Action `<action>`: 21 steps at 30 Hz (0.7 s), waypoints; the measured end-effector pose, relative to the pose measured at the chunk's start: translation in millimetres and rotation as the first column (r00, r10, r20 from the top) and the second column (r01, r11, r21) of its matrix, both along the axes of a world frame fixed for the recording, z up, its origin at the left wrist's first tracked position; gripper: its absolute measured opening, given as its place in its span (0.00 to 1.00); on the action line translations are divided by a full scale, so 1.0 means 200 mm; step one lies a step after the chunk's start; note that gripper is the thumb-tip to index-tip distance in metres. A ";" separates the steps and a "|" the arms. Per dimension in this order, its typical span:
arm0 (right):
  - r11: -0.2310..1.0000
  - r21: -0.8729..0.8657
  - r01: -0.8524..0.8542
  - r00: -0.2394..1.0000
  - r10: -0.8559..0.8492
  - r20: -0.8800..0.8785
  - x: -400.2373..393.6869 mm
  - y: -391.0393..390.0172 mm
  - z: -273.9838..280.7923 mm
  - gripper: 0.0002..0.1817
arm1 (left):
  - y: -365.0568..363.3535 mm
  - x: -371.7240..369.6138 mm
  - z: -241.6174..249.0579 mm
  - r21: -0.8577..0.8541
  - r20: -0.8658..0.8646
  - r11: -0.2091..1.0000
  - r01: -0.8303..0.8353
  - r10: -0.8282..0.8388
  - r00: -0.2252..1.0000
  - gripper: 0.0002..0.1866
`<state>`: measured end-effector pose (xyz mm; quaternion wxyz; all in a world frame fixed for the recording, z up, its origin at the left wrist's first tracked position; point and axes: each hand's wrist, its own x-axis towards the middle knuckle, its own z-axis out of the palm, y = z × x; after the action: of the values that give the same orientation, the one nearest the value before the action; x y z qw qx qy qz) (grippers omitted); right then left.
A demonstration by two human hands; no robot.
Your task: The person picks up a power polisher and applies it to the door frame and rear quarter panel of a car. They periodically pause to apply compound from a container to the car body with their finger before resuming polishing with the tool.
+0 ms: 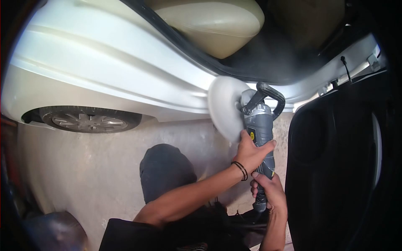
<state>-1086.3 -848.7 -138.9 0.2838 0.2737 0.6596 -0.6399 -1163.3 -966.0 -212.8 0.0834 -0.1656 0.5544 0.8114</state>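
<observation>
A grey and black power polisher [260, 127] with a black loop handle at its head is held in both hands. Its round white pad [226, 106] is blurred, and its upper edge meets the white sill [184, 85] of the car body. My left hand [253, 154], with dark bands at the wrist, is wrapped round the middle of the tool body. Lower down, my right hand [270, 189] grips the rear handle, its thumb along the near side. The fingers under the tool are partly hidden.
Close on the right stands a dark open door panel [335, 146]. Beige seat [209, 21] shows through the door opening above. At the left is a car wheel [90, 120]. My dark-clad knee [165, 167] is over the concrete floor [92, 167].
</observation>
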 end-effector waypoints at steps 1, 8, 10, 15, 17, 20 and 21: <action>1.000 0.000 -0.001 1.000 0.001 -0.005 0.00 0.00 0.01 0.10 | 0.02 0.00 -0.01 0.000 -0.005 1.000 -0.001 0.001 1.000 0.39; 0.990 -0.140 -0.020 0.998 0.029 0.056 -0.02 0.08 -0.04 0.09 | 0.01 0.05 0.06 -0.124 0.067 0.991 -0.040 0.048 0.997 0.41; 0.974 -0.227 -0.012 0.995 0.033 0.089 -0.03 0.12 -0.10 0.08 | 0.02 0.07 0.04 -0.204 0.005 0.975 -0.084 0.087 0.996 0.39; 0.939 -0.336 -0.072 0.994 0.096 0.058 -0.05 0.13 -0.13 0.05 | -0.04 0.07 0.15 -0.146 0.058 0.989 -0.023 0.032 0.998 0.37; 0.959 -0.276 -0.063 0.995 0.081 0.055 -0.03 0.13 -0.13 0.06 | -0.03 0.07 0.09 -0.127 -0.019 0.990 -0.062 0.060 0.998 0.36; 0.988 -0.149 -0.048 0.998 0.055 0.038 0.02 0.12 -0.17 0.07 | 0.00 0.06 0.00 -0.144 -0.070 0.990 -0.001 -0.009 0.998 0.35; 0.997 -0.077 -0.025 0.999 0.027 0.024 0.03 0.12 -0.18 0.07 | 0.02 0.05 -0.06 -0.032 -0.003 0.998 0.056 -0.056 0.998 0.35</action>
<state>-1079.8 -824.4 -174.3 0.3106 0.2623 0.6343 -0.6575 -1152.9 -961.0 -224.1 0.1024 -0.1496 0.5720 0.7999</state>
